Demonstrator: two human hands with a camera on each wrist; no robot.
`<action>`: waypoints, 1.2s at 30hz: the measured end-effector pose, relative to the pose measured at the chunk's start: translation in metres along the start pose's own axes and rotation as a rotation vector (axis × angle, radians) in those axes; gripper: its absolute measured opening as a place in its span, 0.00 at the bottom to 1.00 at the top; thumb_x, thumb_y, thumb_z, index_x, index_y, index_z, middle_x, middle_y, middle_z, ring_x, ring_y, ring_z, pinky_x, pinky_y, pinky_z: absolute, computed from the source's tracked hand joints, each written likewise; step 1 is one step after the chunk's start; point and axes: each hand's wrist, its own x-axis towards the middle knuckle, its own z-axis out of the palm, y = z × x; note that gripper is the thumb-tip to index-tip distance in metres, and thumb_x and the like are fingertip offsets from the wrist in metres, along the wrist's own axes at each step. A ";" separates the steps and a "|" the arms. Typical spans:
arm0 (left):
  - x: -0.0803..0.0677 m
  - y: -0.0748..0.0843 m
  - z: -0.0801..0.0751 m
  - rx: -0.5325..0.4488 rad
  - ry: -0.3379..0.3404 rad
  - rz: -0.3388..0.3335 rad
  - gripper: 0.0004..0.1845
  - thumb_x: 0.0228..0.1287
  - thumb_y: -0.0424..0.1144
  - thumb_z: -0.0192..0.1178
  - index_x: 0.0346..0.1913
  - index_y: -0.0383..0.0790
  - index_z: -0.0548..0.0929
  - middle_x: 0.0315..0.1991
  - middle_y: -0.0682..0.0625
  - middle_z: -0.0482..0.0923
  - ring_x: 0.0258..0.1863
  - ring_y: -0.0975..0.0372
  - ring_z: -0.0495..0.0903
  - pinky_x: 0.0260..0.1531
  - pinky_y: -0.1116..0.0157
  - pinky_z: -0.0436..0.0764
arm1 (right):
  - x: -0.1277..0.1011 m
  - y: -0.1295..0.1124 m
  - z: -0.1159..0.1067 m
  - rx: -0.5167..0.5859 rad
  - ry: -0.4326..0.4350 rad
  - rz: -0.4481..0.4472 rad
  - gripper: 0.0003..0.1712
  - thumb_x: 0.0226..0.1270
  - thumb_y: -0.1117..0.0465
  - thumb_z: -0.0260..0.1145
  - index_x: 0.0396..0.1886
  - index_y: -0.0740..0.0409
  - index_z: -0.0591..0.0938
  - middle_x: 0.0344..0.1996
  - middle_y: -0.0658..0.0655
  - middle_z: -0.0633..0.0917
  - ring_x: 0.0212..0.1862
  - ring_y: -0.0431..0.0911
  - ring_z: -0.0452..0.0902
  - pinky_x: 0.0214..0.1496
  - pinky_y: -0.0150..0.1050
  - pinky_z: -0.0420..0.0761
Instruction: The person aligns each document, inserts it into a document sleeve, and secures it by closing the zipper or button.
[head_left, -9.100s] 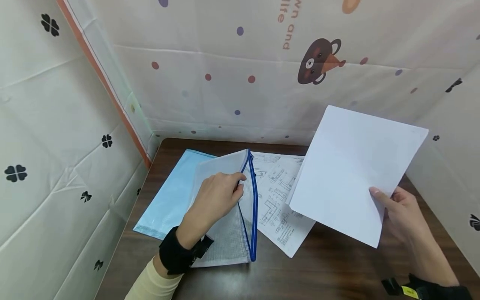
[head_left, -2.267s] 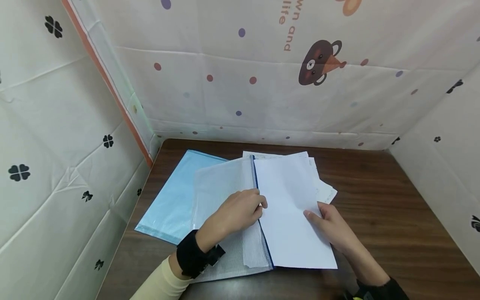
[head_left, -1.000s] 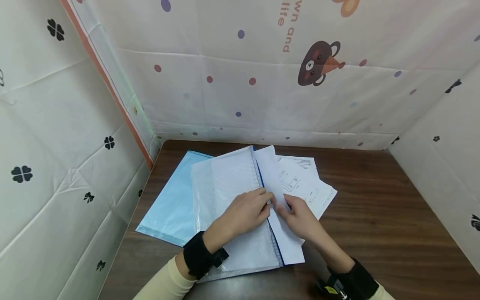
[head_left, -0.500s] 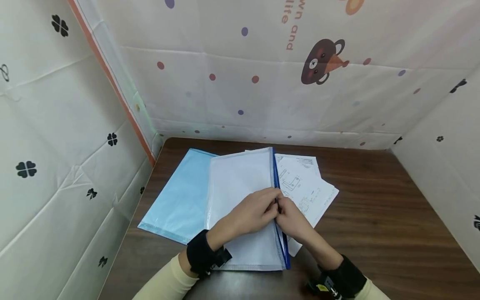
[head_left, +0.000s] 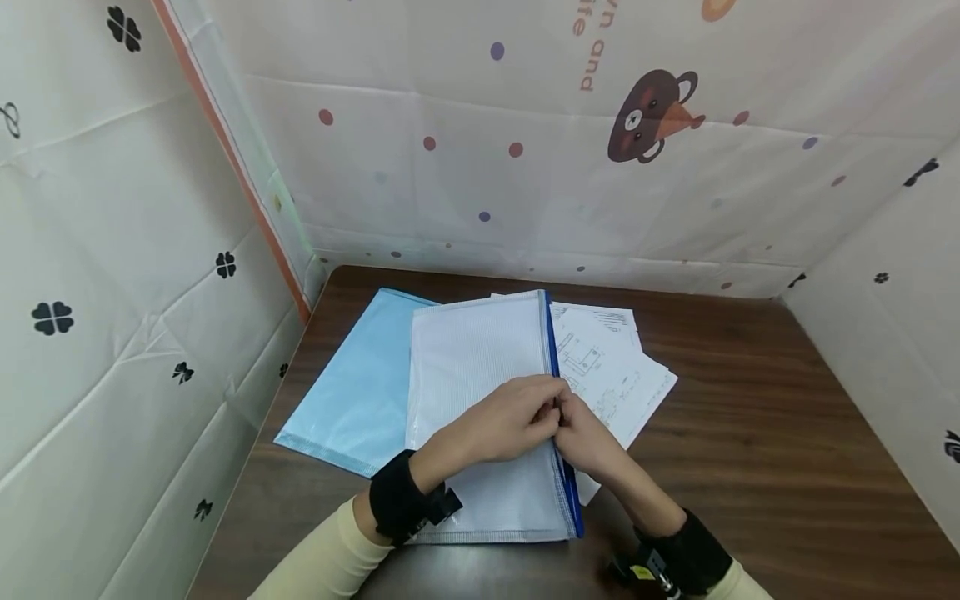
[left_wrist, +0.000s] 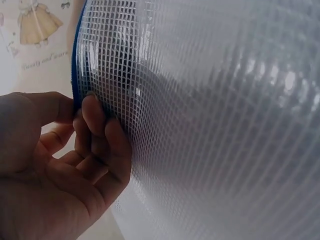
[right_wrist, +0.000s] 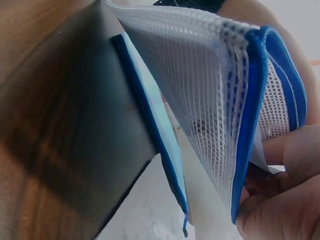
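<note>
Both hands meet at the blue zipper edge of the white mesh pouch (head_left: 480, 400), at about 6 o'clock from the table centre. My left hand (head_left: 510, 417) lies on top of the pouch with its fingers curled; the left wrist view shows the fingertips (left_wrist: 95, 117) and thumb pinching the mesh wall just beside the blue edge. My right hand (head_left: 588, 437) comes in from 4 o'clock, and its fingers (right_wrist: 295, 150) are curled round the same blue edge (right_wrist: 247, 125), gripping it. The right wrist view shows the mouth of the pouch standing apart, with white paper between the two mesh walls.

I judge the step in hand to be seating the sheet and bringing the two zipper edges together. The next move calls for finding the slider and drawing it along the blue edge while the left hand holds the pouch down. I cannot tell where the slider sits.

Farther out, at 2 o'clock from the hands, printed drawing sheets (head_left: 611, 375) lie partly under the pouch. At 10 o'clock a light blue folder (head_left: 352, 392) lies flat on the brown table (head_left: 750, 433), also partly under the pouch. Patterned cloth screens (head_left: 525, 125) close in the far edge and both sides.
</note>
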 end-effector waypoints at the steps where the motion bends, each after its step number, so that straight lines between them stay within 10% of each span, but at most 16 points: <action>1: 0.000 0.000 0.000 0.006 -0.004 -0.003 0.07 0.75 0.29 0.57 0.42 0.46 0.78 0.32 0.56 0.72 0.31 0.67 0.70 0.34 0.74 0.70 | 0.000 0.000 0.000 0.003 0.000 -0.001 0.03 0.81 0.70 0.52 0.44 0.66 0.72 0.32 0.56 0.74 0.32 0.46 0.75 0.33 0.34 0.74; 10: -0.004 -0.004 -0.003 0.063 0.003 -0.066 0.08 0.69 0.30 0.60 0.39 0.49 0.80 0.23 0.58 0.69 0.24 0.68 0.68 0.26 0.73 0.66 | 0.001 0.003 0.009 -0.008 -0.017 0.020 0.05 0.78 0.73 0.51 0.48 0.67 0.72 0.34 0.57 0.77 0.33 0.45 0.78 0.33 0.35 0.77; 24: -0.005 -0.003 -0.034 0.131 0.085 -0.206 0.07 0.67 0.32 0.61 0.41 0.49 0.83 0.21 0.57 0.71 0.19 0.67 0.68 0.21 0.69 0.65 | 0.025 -0.013 0.022 -0.078 -0.012 -0.046 0.14 0.77 0.71 0.52 0.28 0.60 0.73 0.20 0.52 0.77 0.21 0.43 0.77 0.21 0.34 0.73; 31: -0.007 -0.004 -0.041 0.150 0.121 -0.274 0.05 0.69 0.33 0.62 0.42 0.48 0.84 0.20 0.56 0.71 0.18 0.65 0.68 0.20 0.68 0.64 | 0.019 -0.012 0.020 -0.152 0.091 -0.212 0.22 0.80 0.70 0.56 0.69 0.73 0.75 0.44 0.60 0.89 0.37 0.41 0.85 0.36 0.33 0.84; 36: -0.009 -0.011 -0.053 0.162 0.139 -0.330 0.03 0.71 0.35 0.63 0.42 0.47 0.84 0.19 0.55 0.71 0.18 0.64 0.70 0.20 0.68 0.65 | 0.017 -0.016 0.014 -0.276 0.108 -0.361 0.15 0.83 0.62 0.60 0.62 0.59 0.82 0.35 0.49 0.89 0.27 0.36 0.82 0.28 0.36 0.83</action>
